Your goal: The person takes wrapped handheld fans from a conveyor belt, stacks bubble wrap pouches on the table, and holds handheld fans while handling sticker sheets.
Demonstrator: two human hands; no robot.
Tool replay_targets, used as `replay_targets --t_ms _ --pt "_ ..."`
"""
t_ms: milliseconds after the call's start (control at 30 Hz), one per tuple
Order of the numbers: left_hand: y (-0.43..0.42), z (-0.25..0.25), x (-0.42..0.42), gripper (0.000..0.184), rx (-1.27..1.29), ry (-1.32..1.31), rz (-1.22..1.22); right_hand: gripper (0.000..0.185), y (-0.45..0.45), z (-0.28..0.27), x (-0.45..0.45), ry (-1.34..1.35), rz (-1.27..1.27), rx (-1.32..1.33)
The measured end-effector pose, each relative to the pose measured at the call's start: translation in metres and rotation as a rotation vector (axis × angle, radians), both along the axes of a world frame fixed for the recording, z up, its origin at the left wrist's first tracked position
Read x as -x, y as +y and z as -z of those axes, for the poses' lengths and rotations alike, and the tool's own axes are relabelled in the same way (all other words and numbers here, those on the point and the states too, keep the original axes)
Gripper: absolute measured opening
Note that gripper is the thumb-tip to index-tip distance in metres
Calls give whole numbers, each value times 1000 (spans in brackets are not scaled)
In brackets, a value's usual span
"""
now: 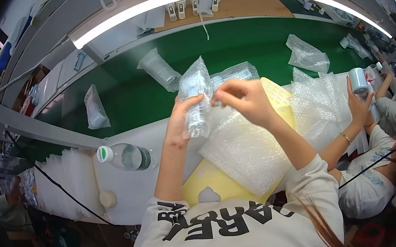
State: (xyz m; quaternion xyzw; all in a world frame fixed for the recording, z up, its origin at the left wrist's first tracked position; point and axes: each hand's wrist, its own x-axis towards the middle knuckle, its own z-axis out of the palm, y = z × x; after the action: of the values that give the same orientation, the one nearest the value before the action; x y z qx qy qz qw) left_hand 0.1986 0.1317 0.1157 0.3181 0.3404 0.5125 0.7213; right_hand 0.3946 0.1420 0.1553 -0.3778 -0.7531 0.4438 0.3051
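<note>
My left hand [181,111] is closed around a bubble-wrapped package [197,87], held upright above the table. Through the clear wrap, the item inside looks pale and silvery; its kind cannot be made out. Just right of the package, my right hand [246,99] is closed, thumb and fingertips pinched near the wrap's edge. Whatever sits in that pinch is too small to tell. Below my hands, a flat sheet of bubble wrap [247,152] lies over a yellow plastic piece [214,182]. Behind them rests another wrapped package [236,73] on the green surface.
A plastic bottle [131,156] lies on its side at left, near stacked white sheets [66,185]. More wrapped packages [160,69] sit on the green mat [126,90]. Bubble wrap sheets [320,104] are piled right, beside a co-worker's hand [359,105] holding a cylinder [358,81].
</note>
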Motion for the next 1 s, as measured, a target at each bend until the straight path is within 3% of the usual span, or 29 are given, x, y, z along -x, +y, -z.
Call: replay_targets --t_ms 67,100,167,200,333,400,433,567,667,767,833,933,1000 --pt "16 10 -20 79 -140 297 -245 38 48 21 -1 -282 359 -415" --pt "36 18 -25 79 -138 293 -249 38 77 49 -5 -286 354 -416" --pt "82 30 -28 77 -371 562 -480 46 128 102 -11 -862 267 -654" --pt "89 26 -30 77 -373 560 -489 46 134 104 -8 -862 261 -662" --pt "99 7 -33 71 -735 1214 -826 52 153 104 0 -845 113 -596" --pt "57 -8 -29 60 -752 1002 -607 53 155 91 3 -983 67 -598" --pt "36 -3 -24 45 -780 959 -576 53 161 92 1 -969 56 -602" --pt "-45 20 3 33 -538 1004 -307 48 193 95 -30 -933 508 -749" --pt "-90 42 23 37 -466 1181 -284 43 169 68 -31 -1082 716 -606" --pt "-136 60 36 44 -423 1388 -217 50 123 44 -33 -1132 627 -453" --pt "-170 72 36 52 -387 1589 -127 54 79 29 -38 -865 582 -349" --pt "-198 102 16 60 -420 1725 -57 57 14 9 -50 -807 568 -128" --pt "-207 118 12 67 -489 1877 -24 70 -18 15 -57 -827 570 38"
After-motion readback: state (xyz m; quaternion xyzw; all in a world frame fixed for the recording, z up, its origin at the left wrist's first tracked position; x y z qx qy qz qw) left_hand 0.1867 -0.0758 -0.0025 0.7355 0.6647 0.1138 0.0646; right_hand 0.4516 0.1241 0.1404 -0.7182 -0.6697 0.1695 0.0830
